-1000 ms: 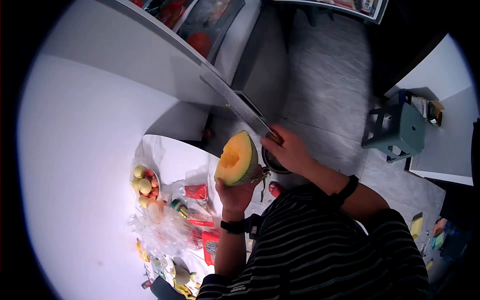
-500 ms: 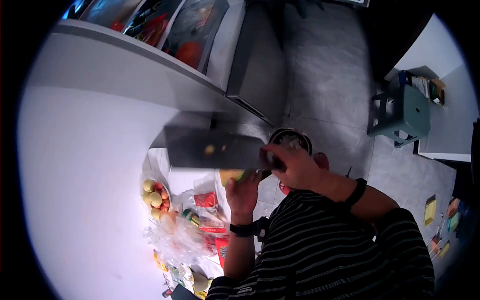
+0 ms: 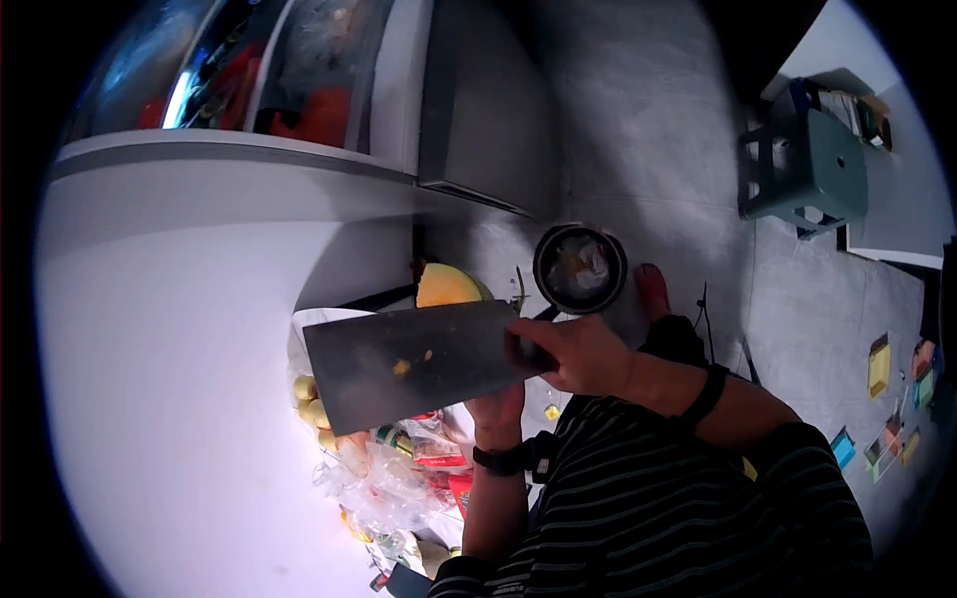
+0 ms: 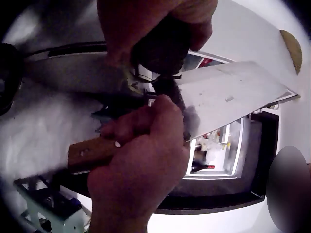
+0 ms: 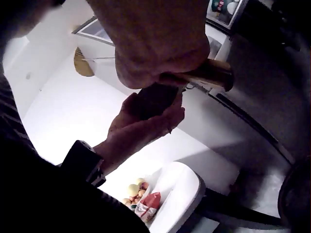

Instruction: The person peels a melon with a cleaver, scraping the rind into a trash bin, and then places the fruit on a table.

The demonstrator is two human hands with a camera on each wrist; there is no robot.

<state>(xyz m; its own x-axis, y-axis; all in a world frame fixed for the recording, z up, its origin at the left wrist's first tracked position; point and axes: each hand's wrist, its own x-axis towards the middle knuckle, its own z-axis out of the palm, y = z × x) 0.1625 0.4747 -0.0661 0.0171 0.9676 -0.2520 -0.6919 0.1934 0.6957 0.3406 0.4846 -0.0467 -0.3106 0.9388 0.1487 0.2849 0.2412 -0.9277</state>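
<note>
In the head view the right hand (image 3: pixel 590 357) grips the handle of a wide cleaver (image 3: pixel 369 384), its blade lying across the view with small yellow bits on it. Above the blade's edge shows the orange flesh of a cut melon (image 3: pixel 446 286). Below it the left hand (image 3: pixel 498 407) is partly covered by the blade. In the left wrist view the left hand (image 4: pixel 160 24) holds the dark-looking melon (image 4: pixel 163 48), close to the right hand (image 4: pixel 141 165) on the wooden handle (image 4: pixel 90 154). The right wrist view shows the left hand's fingers curved round the melon (image 5: pixel 156 100).
A round bin (image 3: pixel 539 261) holding scraps stands on the floor near the feet. Plastic bags (image 3: pixel 384 493) and yellow fruit (image 3: pixel 315 414) lie on the white table at the left. An open drawer (image 3: pixel 324 115) is at upper left, a green stool (image 3: pixel 837 164) at right.
The cleaver has swung from pointing up and away to lying across in front of the left hand, its flat face now in view. The head view has shifted, bringing the bin into full sight.
</note>
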